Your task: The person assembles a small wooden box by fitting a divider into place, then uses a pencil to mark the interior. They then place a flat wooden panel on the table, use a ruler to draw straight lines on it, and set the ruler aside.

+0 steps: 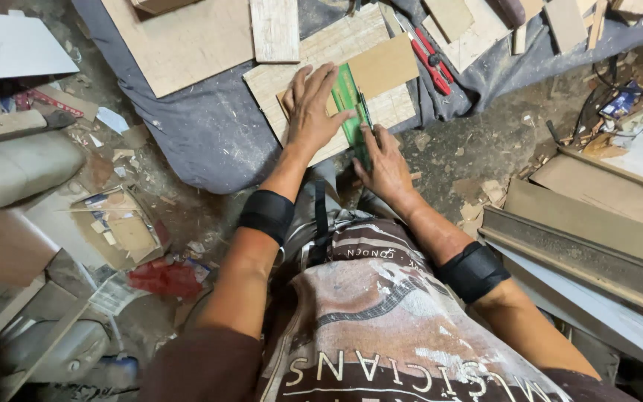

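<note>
Green ruler (349, 112) under left hand (311, 112), right hand (385, 167) beside it

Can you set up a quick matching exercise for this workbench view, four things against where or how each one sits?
Things:
1. flat green ruler
2. red-handled pliers
3. left hand
4. right hand

States:
A. lying on the grey cloth, upper right of the boards
B. pressed flat, palm down, on the pale wooden board
C. holding a thin dark pencil against the ruler's edge
D. lying on the board between the two hands

Pairs: 1-D, 2-A, 3-B, 4-C
</note>
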